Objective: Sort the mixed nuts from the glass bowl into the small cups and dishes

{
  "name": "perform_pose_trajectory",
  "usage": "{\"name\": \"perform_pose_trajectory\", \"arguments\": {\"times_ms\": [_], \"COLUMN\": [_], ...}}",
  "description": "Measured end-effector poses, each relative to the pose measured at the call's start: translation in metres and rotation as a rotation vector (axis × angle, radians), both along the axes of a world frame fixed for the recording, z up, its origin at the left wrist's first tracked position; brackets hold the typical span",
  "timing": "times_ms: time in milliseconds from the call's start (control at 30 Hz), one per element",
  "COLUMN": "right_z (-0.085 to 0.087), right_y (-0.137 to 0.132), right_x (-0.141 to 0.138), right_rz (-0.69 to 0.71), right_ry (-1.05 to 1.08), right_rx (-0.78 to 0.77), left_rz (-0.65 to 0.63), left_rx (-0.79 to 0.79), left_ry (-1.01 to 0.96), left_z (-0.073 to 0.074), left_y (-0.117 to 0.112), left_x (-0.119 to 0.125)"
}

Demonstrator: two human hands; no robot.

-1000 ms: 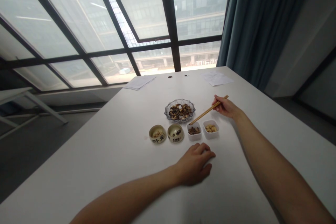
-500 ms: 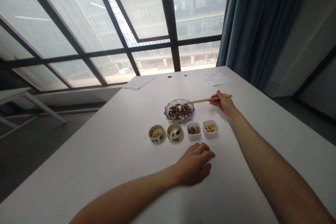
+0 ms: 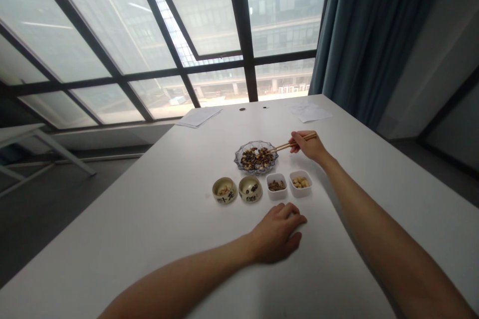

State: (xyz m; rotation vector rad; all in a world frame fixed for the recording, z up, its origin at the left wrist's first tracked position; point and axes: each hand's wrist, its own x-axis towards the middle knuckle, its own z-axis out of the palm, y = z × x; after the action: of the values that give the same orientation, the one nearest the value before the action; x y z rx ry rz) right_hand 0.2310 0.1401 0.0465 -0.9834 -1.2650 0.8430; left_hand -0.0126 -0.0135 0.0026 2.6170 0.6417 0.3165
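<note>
My right hand (image 3: 307,146) grips a pair of wooden chopsticks (image 3: 286,145), whose tips reach into a clear glass bowl (image 3: 237,159). That bowl holds a mix of dark and pale dried pieces (image 3: 257,159). In front of it stand two round cream bowls with dark characters, the left one (image 3: 224,198) with pale pieces inside, the right one (image 3: 250,198) with a few dark ones. To their right are a square white dish (image 3: 277,194) of brown pieces and another white dish (image 3: 300,191) of pale yellow pieces. Resting on the table below the dishes, my left hand (image 3: 279,234) is empty, fingers loosely apart.
The white table (image 3: 179,174) carries paper sheets (image 3: 198,117) at its far left and more paper (image 3: 310,111) at its far right. Windows line the far side, a blue curtain (image 3: 348,35) hangs at right, and another table (image 3: 22,132) stands at left.
My right hand has moved left and slightly closer to the glass bowl. The chopsticks now slant more steeply, with their tips spread among the pieces. My left hand has stayed put.
</note>
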Motion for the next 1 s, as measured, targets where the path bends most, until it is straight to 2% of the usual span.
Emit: {"name": "perform_pose_trajectory", "arguments": {"times_ms": [333,500,733,1000], "right_z": [-0.006,-0.002,0.005,0.001], "right_y": [0.003,0.005,0.001,-0.003], "right_x": [0.005,0.016,0.026,0.032], "right_rz": [-0.116,-0.154,-0.016,0.083], "right_ry": [0.062,0.153,0.395,0.433], "right_rx": [0.069,0.072,-0.073,-0.182], "left_rz": [-0.002,-0.004,-0.010,0.003], "left_rx": [0.004,0.000,-0.002,-0.003], "left_ry": [0.003,0.009,0.004,0.004], "left_z": [-0.001,0.000,0.000,0.000], "left_y": [0.000,0.000,0.000,0.000], "left_x": [0.000,0.000,0.000,0.000]}}
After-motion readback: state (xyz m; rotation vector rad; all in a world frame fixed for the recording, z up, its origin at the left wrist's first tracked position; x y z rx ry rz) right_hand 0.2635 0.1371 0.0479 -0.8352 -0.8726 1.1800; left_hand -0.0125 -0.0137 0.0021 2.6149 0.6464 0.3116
